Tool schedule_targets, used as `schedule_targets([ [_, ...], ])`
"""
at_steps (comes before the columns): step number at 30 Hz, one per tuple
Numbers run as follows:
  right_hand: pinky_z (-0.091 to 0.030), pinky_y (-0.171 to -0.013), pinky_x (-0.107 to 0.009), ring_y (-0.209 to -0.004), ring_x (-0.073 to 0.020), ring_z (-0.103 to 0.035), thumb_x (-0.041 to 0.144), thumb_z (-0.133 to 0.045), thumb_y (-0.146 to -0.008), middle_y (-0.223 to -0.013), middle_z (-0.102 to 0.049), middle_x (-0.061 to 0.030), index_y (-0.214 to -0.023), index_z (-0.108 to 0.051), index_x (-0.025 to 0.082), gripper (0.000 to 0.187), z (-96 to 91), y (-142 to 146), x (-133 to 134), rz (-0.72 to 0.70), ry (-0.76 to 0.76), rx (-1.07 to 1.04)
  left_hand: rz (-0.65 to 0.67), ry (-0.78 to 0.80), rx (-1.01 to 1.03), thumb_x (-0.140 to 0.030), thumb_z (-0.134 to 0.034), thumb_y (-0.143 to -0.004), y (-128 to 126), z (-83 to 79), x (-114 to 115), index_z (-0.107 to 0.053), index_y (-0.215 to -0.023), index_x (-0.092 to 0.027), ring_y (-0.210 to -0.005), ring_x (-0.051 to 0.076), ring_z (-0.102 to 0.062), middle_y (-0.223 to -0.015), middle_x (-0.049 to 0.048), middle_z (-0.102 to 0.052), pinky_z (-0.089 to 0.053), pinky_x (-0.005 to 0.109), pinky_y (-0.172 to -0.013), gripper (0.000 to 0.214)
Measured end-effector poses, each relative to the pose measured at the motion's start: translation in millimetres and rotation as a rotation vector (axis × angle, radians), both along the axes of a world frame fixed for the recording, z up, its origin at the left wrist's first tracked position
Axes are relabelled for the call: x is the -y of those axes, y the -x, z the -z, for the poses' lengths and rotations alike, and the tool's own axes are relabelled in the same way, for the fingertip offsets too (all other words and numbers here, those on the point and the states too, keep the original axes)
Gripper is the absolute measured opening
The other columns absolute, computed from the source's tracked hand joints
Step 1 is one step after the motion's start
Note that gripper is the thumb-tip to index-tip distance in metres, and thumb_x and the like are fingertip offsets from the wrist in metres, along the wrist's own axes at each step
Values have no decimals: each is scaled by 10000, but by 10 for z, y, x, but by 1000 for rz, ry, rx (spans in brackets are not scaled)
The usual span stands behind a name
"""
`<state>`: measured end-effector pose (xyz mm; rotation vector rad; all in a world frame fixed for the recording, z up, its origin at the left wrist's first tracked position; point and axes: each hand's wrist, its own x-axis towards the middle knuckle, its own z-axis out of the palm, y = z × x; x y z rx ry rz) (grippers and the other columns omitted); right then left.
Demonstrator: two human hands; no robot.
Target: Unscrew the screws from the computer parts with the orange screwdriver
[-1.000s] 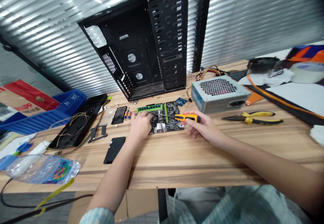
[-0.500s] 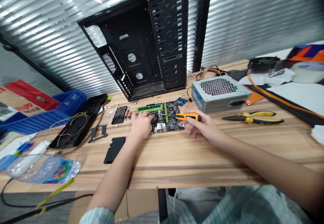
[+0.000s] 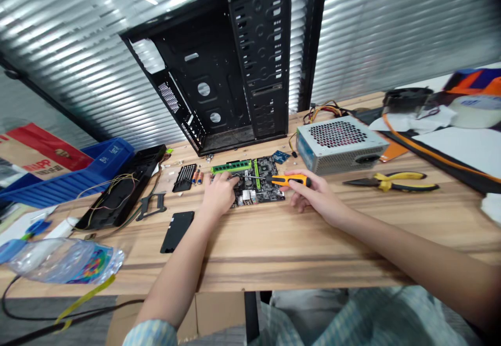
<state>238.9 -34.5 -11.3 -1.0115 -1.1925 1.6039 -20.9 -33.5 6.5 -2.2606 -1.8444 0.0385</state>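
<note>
Your right hand (image 3: pixel 316 198) grips the screwdriver (image 3: pixel 288 180), shaft running leftward over the motherboard (image 3: pixel 266 192) toward your left hand (image 3: pixel 219 194); that one, nearer the tip, has fingers curled, hold hidden.

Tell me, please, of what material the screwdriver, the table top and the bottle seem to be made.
Screwdriver: orange-and-black handle with a slight sheen, probably plastic; the thin grey shaft looks like metal.
Table top: striped grain, dull sheen, so wood or a wood-look laminate.
Bottle: glossy, see-through walls with bright highlights, likely thin plastic.

Room before motherboard (image 3: pixel 263 191), case (image 3: pixel 223 69) behind
</note>
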Motion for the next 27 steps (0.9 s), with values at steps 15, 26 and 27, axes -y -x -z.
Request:
schedule_targets([
  [15,-434,-375,-192,-506,-112,-605,533,-766,-685,-863,-738,-76,-1120,-569,209,576,3,-2,-1,7,-10,0,-16,12,5,-126,-386,-855,-5,-5,-6,-644,-1218,-256,-1080,303,-554,-1218,111,-613,-286,518,-947,464],
  [26,-455,-393,-208,-502,-109,-604,525,-761,-698,-878,-735,-64,-1105,-565,218,546,-36,-29,0,44,-38,-33,-6,17,27,-124,-368,-867,-16,7,-2,-572,-1325,-276,-1118,310,-558,-1267,110,-606,-297,517,-959,524],
  [27,-455,-394,-211,-497,-109,-601,525,-764,-693,-865,-734,-63,-1101,-569,217,547,-45,-35,-2,58,-39,-37,-7,14,25,-129,-370,-868,-15,9,-3,-569,-1329,-276,-1123,312,-556,-1271,110,-604,-297,516,-962,523],
])
